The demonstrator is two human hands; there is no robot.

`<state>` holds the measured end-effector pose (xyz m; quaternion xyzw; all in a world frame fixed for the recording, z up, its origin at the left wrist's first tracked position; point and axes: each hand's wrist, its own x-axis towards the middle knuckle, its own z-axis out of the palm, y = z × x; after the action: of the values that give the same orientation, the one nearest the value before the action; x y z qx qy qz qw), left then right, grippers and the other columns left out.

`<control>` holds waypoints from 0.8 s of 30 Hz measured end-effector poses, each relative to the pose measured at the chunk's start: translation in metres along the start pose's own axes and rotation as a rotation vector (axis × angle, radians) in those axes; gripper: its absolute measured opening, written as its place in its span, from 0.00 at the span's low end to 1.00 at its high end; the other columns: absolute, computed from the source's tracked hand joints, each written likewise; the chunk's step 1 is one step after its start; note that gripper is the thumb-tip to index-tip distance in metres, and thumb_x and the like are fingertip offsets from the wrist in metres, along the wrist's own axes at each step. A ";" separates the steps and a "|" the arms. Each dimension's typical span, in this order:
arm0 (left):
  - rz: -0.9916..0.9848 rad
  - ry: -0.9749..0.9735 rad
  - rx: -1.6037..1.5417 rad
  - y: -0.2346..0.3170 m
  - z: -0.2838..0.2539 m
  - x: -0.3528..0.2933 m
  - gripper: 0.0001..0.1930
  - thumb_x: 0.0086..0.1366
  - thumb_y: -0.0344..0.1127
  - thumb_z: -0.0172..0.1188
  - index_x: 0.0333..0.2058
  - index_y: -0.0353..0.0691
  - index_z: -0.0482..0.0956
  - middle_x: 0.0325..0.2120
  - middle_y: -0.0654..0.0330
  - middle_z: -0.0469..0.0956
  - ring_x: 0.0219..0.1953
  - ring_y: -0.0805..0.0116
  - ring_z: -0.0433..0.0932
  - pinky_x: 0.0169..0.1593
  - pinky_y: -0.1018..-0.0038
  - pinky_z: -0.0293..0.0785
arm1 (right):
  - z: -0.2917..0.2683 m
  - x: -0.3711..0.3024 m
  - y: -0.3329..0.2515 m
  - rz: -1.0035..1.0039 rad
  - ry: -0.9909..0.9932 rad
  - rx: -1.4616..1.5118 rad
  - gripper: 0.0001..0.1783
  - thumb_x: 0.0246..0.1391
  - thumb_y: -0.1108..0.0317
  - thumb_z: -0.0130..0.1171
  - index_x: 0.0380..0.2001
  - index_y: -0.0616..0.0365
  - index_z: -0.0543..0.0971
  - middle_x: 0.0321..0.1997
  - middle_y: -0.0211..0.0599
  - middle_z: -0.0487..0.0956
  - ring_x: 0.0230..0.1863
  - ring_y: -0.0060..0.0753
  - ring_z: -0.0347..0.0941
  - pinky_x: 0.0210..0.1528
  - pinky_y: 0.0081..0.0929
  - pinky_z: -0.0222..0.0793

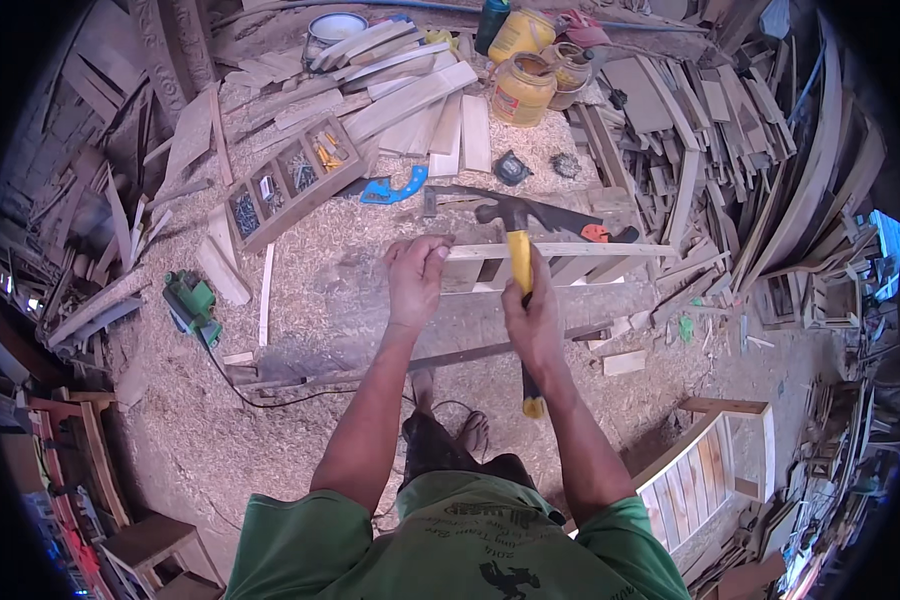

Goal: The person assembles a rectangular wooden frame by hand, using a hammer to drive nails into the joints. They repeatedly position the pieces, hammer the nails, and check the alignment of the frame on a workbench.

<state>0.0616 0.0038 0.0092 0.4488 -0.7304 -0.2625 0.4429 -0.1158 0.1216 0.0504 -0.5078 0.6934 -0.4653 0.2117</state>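
My right hand (537, 325) is closed round the yellow and black handle of a claw hammer (519, 250). The hammer's head is raised over a slatted wooden frame (595, 250), which lies along the worn workbench (360, 340). At the frame's left end, my left hand (415, 285) has its fingers closed on the wood; whether a nail is also pinched there, I cannot tell. Just beyond the frame are a handsaw with an orange-marked handle (595, 233) and another saw's blue handle (395, 187).
A divided wooden box (295, 180) of nails and screws stands back left. A green corded power tool (192, 305) rests at the left. Yellow jars (523, 92) and stacked boards (410, 100) are at the back. A slatted wooden piece (705, 470) stands at lower right.
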 end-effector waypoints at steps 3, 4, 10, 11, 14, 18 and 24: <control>0.094 0.014 0.013 0.007 0.006 0.000 0.05 0.74 0.33 0.62 0.42 0.45 0.87 0.44 0.64 0.91 0.50 0.60 0.83 0.67 0.60 0.62 | -0.022 -0.016 -0.059 -0.088 -0.052 -0.103 0.36 0.74 0.72 0.57 0.81 0.58 0.62 0.58 0.60 0.83 0.48 0.53 0.86 0.47 0.41 0.81; 0.100 0.014 0.013 0.009 0.007 -0.001 0.05 0.74 0.32 0.62 0.42 0.45 0.87 0.44 0.64 0.91 0.51 0.59 0.84 0.67 0.60 0.62 | -0.029 -0.019 -0.072 -0.123 -0.064 -0.126 0.38 0.73 0.73 0.58 0.82 0.57 0.61 0.59 0.63 0.83 0.50 0.59 0.87 0.48 0.44 0.81; 0.175 0.080 0.032 0.012 0.012 -0.005 0.05 0.72 0.29 0.63 0.42 0.44 0.87 0.43 0.63 0.90 0.50 0.59 0.84 0.65 0.58 0.63 | -0.041 -0.024 -0.080 -0.285 -0.083 -0.436 0.40 0.75 0.65 0.59 0.85 0.39 0.58 0.36 0.56 0.83 0.32 0.65 0.84 0.34 0.59 0.78; 0.182 0.097 0.039 0.013 0.013 -0.005 0.05 0.72 0.29 0.63 0.42 0.44 0.87 0.43 0.62 0.90 0.50 0.59 0.84 0.65 0.58 0.63 | -0.043 -0.022 -0.077 -0.227 -0.133 -0.475 0.39 0.74 0.66 0.60 0.84 0.39 0.61 0.37 0.57 0.84 0.33 0.65 0.84 0.35 0.58 0.78; 0.176 0.106 0.091 0.007 0.013 -0.007 0.06 0.70 0.28 0.63 0.42 0.45 0.87 0.42 0.61 0.89 0.50 0.59 0.84 0.64 0.58 0.64 | -0.040 -0.020 -0.083 -0.137 -0.197 -0.507 0.37 0.74 0.69 0.60 0.82 0.39 0.67 0.40 0.60 0.86 0.35 0.66 0.84 0.37 0.57 0.78; 0.191 0.110 0.053 0.006 0.015 -0.006 0.07 0.69 0.27 0.63 0.42 0.45 0.87 0.42 0.61 0.89 0.50 0.57 0.83 0.64 0.57 0.64 | -0.040 -0.029 -0.091 -0.196 -0.122 -0.477 0.39 0.74 0.69 0.59 0.83 0.36 0.63 0.39 0.60 0.86 0.35 0.67 0.84 0.38 0.59 0.77; 0.147 0.063 0.120 0.009 0.012 -0.011 0.07 0.70 0.30 0.63 0.43 0.46 0.87 0.42 0.61 0.89 0.51 0.57 0.84 0.65 0.57 0.64 | -0.039 -0.022 -0.065 -0.121 -0.119 -0.469 0.40 0.75 0.67 0.57 0.85 0.36 0.59 0.35 0.59 0.85 0.35 0.68 0.84 0.38 0.61 0.77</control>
<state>0.0491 0.0180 0.0059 0.4277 -0.7615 -0.1711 0.4560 -0.1037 0.1549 0.1204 -0.6101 0.7371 -0.2726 0.1003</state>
